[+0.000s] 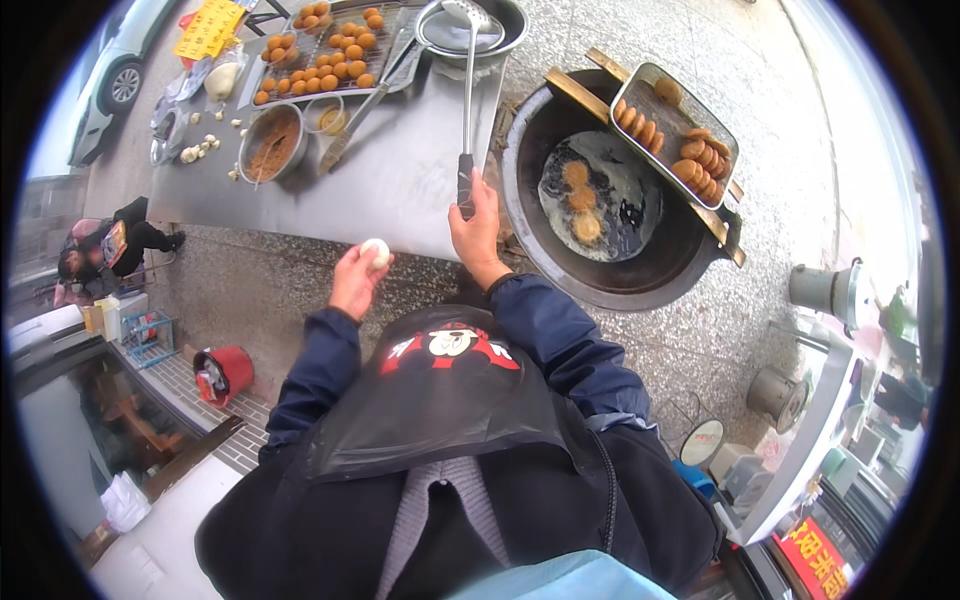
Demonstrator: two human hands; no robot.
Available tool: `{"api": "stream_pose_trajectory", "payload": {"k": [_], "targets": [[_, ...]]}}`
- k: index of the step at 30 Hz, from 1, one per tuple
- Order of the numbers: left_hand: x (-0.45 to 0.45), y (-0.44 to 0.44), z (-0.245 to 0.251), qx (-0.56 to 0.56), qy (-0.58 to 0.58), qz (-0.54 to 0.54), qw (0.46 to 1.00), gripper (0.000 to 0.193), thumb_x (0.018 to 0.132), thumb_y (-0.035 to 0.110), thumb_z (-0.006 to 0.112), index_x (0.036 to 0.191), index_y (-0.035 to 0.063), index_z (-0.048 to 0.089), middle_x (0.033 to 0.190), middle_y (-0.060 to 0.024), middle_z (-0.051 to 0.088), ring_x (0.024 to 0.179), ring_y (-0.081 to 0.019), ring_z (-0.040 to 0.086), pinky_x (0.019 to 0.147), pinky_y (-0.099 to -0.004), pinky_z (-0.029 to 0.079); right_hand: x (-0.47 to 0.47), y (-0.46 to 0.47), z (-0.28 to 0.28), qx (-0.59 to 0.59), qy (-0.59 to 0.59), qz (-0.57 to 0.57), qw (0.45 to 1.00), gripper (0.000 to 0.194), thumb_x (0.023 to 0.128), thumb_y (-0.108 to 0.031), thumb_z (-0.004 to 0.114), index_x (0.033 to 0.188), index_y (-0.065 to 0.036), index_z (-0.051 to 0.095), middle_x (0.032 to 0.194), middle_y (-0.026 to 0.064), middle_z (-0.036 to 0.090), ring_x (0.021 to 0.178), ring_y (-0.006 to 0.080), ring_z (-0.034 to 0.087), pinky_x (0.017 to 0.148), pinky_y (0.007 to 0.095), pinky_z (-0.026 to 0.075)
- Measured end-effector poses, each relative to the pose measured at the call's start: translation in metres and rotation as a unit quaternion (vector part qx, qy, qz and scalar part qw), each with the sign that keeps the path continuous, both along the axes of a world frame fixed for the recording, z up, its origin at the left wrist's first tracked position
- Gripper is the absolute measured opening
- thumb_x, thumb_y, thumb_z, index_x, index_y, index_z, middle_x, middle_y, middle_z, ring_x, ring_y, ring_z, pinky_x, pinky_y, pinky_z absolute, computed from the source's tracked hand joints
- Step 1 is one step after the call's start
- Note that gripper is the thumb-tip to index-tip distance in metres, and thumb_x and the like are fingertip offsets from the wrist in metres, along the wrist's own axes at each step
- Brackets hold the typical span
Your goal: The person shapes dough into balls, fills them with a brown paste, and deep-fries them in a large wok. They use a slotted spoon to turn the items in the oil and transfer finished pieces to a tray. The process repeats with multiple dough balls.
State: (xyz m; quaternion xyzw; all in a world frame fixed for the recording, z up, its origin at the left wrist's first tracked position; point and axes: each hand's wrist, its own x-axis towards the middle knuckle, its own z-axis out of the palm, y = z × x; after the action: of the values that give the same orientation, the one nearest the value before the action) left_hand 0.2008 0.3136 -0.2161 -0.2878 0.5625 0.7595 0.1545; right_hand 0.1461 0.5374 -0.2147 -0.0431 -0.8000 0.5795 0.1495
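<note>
Between the fingers of my left hand (357, 280) is a smooth white ball of dough (375, 253), just off the near edge of the metal table (397, 180). My right hand (478, 225) is at the dark handle of a long skimmer (469, 97), fingers around its lower end. The skimmer's perforated head lies over a metal bowl (513, 30) at the table's far corner. Right of my right hand, three round pieces of dough (581, 197) fry in oil in a large black wok (645, 281). Flat browned cakes (705, 165) lie in a metal tray (637, 82) across the wok's rim.
Browned balls (341, 69) fill a wire rack at the table's back. A bowl of brown filling (274, 146), a brush (337, 148) and small dough pieces (199, 148) are on the left. A red bucket (234, 373) stands on the ground; a person (112, 251) is at far left.
</note>
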Motion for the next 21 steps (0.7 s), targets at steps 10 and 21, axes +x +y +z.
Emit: {"api": "stream_pose_trajectory", "payload": {"k": [10,21], "targets": [[0.049,-0.056,0.027,0.072,0.005,0.111,0.991,0.026,0.095,0.022,0.056,0.109,0.0000,0.057,0.101,-0.0113,0.065,0.092,-0.0223,0.065,0.076,-0.0281,0.055,0.005,-0.102,-0.032,0.096,-0.044,0.106,0.989,0.064,0.078,-0.002,0.062,0.138,-0.010,0.041,0.136,0.0271,0.035,0.121,0.0430,0.038,0.102,0.0422,0.033],[-0.092,-0.147,-0.017,0.019,0.022,-0.003,1.000,0.022,0.094,0.015,0.054,0.112,0.0015,0.054,0.104,-0.0123,0.064,0.095,-0.0248,0.065,0.077,-0.0307,0.054,0.194,-0.032,-0.158,-0.100,-0.388,-0.008,0.916,0.021,0.089,-0.004,0.051,0.106,-0.004,0.063,0.090,0.0121,0.068,0.076,0.0213,0.068,0.070,0.0315,0.053]]}}
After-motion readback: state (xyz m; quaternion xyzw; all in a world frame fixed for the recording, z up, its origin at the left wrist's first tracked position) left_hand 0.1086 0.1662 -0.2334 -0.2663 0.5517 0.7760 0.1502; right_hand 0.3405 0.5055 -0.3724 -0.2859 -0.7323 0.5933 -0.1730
